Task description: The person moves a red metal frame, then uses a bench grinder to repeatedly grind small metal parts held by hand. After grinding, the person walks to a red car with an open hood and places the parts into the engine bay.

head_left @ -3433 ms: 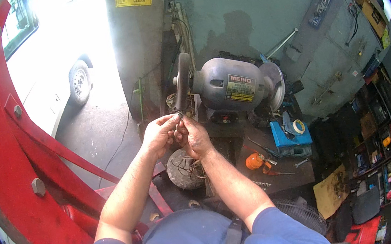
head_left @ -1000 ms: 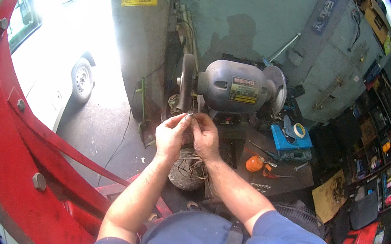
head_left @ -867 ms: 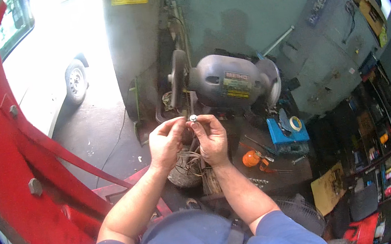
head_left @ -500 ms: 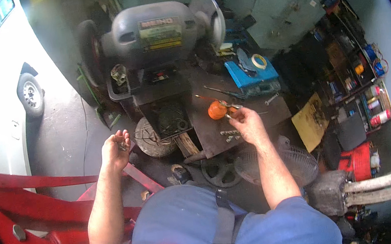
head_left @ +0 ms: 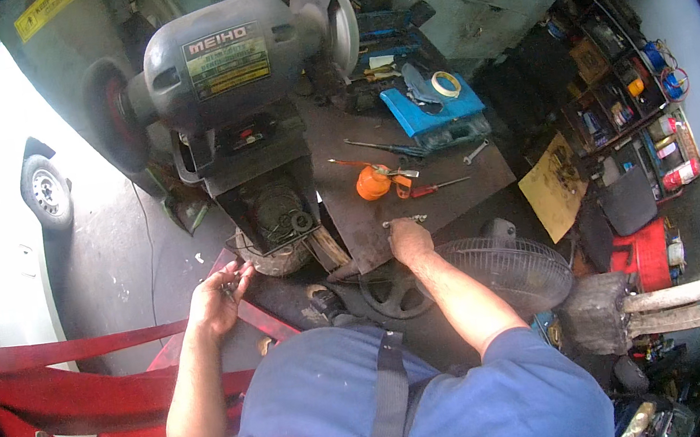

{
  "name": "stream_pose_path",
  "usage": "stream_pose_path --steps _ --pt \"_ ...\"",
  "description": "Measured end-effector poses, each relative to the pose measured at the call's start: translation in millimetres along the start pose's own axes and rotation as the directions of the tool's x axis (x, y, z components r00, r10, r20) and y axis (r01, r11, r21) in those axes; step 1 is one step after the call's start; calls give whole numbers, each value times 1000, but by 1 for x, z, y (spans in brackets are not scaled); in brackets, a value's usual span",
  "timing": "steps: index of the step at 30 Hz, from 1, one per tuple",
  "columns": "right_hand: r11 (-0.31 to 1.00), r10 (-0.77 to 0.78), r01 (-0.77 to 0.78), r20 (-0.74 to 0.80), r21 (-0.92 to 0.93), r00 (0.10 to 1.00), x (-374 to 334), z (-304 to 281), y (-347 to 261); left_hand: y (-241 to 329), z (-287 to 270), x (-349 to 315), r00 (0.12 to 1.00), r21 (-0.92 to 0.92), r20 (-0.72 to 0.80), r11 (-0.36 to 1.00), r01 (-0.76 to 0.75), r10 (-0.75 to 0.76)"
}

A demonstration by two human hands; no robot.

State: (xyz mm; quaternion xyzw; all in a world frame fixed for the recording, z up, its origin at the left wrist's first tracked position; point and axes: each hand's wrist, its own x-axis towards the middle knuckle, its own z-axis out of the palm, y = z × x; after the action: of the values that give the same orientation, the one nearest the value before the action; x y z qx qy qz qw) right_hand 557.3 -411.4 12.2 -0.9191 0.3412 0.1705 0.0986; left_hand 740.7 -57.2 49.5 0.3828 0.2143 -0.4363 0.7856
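Note:
My left hand (head_left: 218, 302) is raised beside the bench, its fingers curled around small metal parts (head_left: 232, 283) too small to name. Low over the near edge of the dark metal bench (head_left: 361, 235), my right hand (head_left: 412, 243) is closed, touching a row of small metal pieces (head_left: 404, 220); its fingertips are partly hidden. Farther back on the bench stands an orange oil can (head_left: 373, 183) with a thin spout pointing left. A red-handled screwdriver (head_left: 441, 186) lies just right of the can.
A grey bench grinder (head_left: 214, 59) rises at the back left. Behind the oil can lie a blue case (head_left: 434, 119) with a tape roll (head_left: 445, 84), a long dark tool (head_left: 385, 147) and a wrench (head_left: 476, 151). A caged fan (head_left: 507, 273) stands near my right forearm; red metal beams (head_left: 84, 346) are at left.
My right hand has let go of the oil can, now standing on the bench, and moved nearer to the small metal pieces. My left hand has curled further and lowered. The view has shifted.

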Motion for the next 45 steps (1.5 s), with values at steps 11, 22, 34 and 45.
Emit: stream_pose_path --steps 11,22,34,45 --pt "921 -64 179 -317 347 946 -37 -78 -41 46 41 -48 973 180 28 956 -230 229" --pt "138 -578 456 -303 879 758 -74 -136 -262 42 106 -52 880 124 27 872 -474 474" --pt "92 -580 588 -437 804 687 -37 -120 -334 105 74 -49 732 337 14 686 -645 681" --pt "-104 -606 426 -397 899 690 -33 -130 -340 130 78 -47 734 344 52 678 -649 677"
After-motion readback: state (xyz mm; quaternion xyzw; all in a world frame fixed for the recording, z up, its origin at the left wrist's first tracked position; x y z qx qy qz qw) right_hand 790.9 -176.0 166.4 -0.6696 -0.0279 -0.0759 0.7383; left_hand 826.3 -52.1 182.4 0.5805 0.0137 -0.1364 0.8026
